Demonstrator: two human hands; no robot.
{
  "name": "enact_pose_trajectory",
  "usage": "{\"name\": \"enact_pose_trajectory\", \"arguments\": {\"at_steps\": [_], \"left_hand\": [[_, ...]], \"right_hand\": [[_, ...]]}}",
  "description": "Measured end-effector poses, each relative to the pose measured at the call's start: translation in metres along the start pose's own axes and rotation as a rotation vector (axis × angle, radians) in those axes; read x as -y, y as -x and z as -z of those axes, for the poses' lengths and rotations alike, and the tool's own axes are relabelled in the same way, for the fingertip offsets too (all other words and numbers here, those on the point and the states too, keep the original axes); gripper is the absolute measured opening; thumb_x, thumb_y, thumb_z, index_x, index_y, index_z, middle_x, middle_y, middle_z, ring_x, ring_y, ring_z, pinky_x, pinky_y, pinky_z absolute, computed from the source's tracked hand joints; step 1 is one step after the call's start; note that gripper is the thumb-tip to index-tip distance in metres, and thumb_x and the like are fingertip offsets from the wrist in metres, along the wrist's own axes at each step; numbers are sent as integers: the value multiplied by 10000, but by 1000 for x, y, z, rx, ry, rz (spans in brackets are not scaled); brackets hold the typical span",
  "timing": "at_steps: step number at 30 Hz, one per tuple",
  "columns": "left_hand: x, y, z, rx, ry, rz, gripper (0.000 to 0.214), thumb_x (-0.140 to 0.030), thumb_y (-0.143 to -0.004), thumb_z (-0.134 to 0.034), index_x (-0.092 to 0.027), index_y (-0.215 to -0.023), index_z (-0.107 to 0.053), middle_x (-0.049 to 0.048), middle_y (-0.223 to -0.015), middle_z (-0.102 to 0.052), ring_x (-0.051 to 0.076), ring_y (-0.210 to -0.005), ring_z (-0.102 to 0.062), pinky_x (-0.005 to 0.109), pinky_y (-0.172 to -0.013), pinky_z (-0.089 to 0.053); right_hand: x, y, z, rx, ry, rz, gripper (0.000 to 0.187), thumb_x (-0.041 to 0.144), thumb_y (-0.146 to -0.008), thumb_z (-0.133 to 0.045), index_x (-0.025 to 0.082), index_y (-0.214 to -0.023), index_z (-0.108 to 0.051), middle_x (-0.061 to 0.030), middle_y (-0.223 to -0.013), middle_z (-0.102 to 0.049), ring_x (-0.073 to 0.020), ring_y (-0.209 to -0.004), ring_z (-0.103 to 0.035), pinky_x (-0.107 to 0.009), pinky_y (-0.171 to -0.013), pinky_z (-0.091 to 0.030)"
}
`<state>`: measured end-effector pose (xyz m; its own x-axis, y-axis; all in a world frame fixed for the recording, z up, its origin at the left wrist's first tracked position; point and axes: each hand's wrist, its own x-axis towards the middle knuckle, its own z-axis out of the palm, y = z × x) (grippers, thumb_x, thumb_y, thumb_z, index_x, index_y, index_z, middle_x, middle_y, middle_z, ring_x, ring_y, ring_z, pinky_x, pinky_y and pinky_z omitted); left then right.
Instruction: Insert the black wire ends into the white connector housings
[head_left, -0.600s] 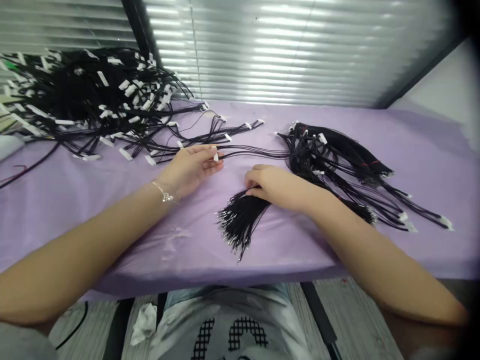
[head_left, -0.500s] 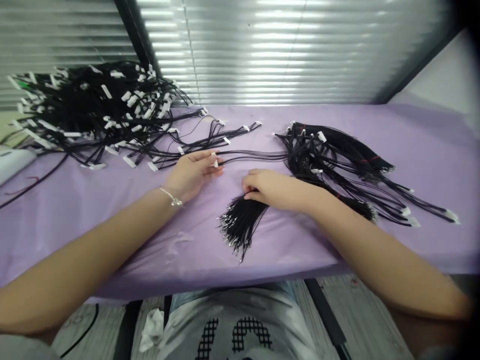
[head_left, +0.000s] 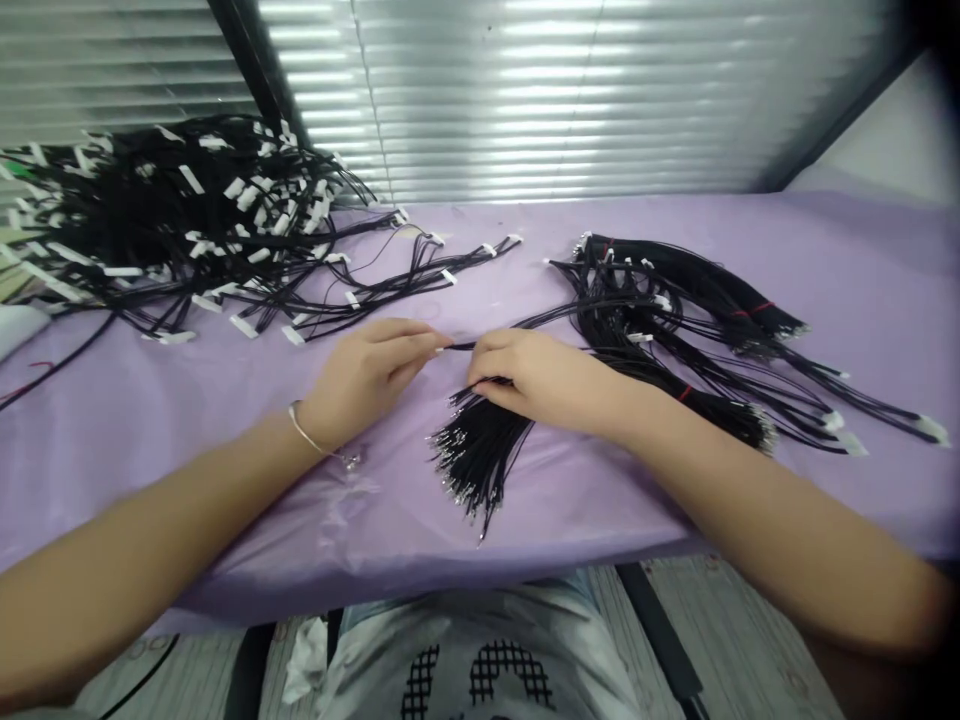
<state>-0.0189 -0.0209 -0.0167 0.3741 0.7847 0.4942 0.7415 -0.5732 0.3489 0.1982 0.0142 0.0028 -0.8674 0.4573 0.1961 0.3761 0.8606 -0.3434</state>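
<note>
Head view: the left hand is pinching narrowly, thumb and fingertips meeting on the end of a black wire, with something small and white just showing there; one strand or several, I can't tell. And the right hand is lying over the bundle, fingers curling round it just behind the fanned tips; how tightly they're holding, the knuckles are hiding.

So how are things standing? Plenty are already wearing white plugs: the heap, sitting beyond the bundle and to its left, is bristling with them, and a few more are lying to the bundle's right. But the bundle's own tips are showing bare metal, so, by my reading, a good share is waiting without plugs. Beyond the bundle and to its right, a tied batch is showing metal ends too.

Now direction: the wire is stretching between the hands, just beyond the bundle's tips, its pinched end pointing left, long axis running nearly crosswise. The bundle is fanning leftward and towards the person, its long axis slanting back rightward, disappearing beneath the right hand.
</note>
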Motion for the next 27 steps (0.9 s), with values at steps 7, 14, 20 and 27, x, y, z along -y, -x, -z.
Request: {"name": "enact_pose_trajectory", "arguments": {"at_steps": [7,14,20,27], "left_hand": [[10,0,-1,-51,358,224,220,-283,-834,-614,-200,-1004,-726,65,-1009,-721,176,-902,-649,286,-844,-486],[-9,-4,6,-22,883,672,198,-270,-755,-712,-128,-893,-711,72,-904,-726,147,-787,-666,280,-777,-535],[-1,-2,0,50,1149,759,202,-241,-707,-750,-105,-848,-699,88,-900,-716,147,-838,-671,302,-867,-529],[-3,2,1,55,1127,694,190,-234,-730,-730,-134,-890,-702,76,-961,-715,151,-893,-667,307,-888,-529]], "right_hand": [[3,0,-3,-133,-227,-195,136,169,-817,-596,150,-910,-693,-6,-786,-700,-98,-666,-603,-221,-667,-430],[2,-1,-6,-203,-325,-140,116,169,-808,-561,145,-819,-673,-22,-813,-664,-102,-734,-573,-225,-707,-416],[5,-3,-6,-212,-309,-129,103,164,-821,-527,145,-835,-627,-18,-807,-640,-101,-705,-540,-222,-696,-420],[10,-4,-13,-368,-281,-264,154,202,-835,-506,141,-818,-646,-37,-814,-662,-118,-730,-557,-243,-711,-407]]}}
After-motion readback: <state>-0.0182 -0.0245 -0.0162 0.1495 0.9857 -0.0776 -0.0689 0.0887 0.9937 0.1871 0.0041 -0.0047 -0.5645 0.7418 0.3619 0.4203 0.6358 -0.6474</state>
